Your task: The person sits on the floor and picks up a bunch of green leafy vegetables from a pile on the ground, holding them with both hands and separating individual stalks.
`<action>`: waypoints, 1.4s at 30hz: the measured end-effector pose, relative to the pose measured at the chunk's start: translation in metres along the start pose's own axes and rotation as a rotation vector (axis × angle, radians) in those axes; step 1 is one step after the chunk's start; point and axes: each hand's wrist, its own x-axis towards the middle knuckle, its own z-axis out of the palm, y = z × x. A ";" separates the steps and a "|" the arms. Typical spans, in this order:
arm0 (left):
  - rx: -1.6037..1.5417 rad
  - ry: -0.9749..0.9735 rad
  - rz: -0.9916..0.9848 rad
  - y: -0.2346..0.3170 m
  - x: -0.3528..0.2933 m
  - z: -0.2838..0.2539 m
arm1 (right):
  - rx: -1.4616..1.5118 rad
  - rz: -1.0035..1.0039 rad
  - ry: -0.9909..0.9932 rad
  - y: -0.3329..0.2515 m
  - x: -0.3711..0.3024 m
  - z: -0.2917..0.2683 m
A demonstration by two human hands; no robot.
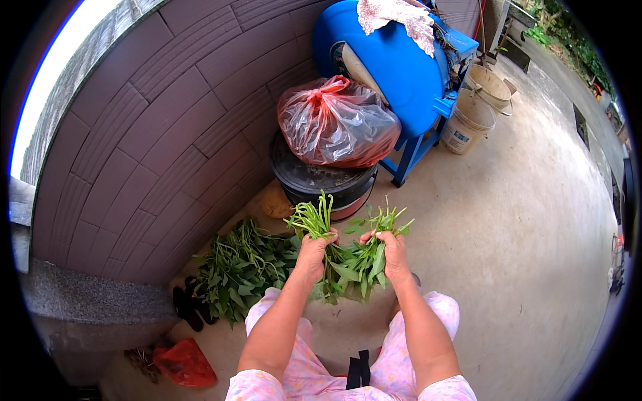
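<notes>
Long pale-green stems stand up from my left hand (pixel 315 252), which is closed round a bunch of leafy greens (pixel 313 218) that look like water spinach. A second bunch of greens (pixel 376 259) is gripped in my right hand (pixel 391 252), its stem ends pointing up between thumb and fingers. Leaves from the bunches hang down between my two hands, in front of my knees. On the floor to the left, a large heap of the same greens (pixel 242 267) lies near the wall.
Ahead, a tied clear-and-red plastic bag (pixel 338 127) rests on a black lidded bucket (pixel 314 179). Behind stands a blue machine (pixel 408 73) with pale buckets (pixel 469 121) beside it. Left of me are dark slippers (pixel 188 306) and a red plastic bag (pixel 185 364); a tiled wall (pixel 160 140) runs alongside.
</notes>
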 end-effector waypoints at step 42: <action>-0.055 -0.093 -0.171 0.001 -0.016 0.001 | -0.354 -0.120 0.192 0.021 -0.001 0.001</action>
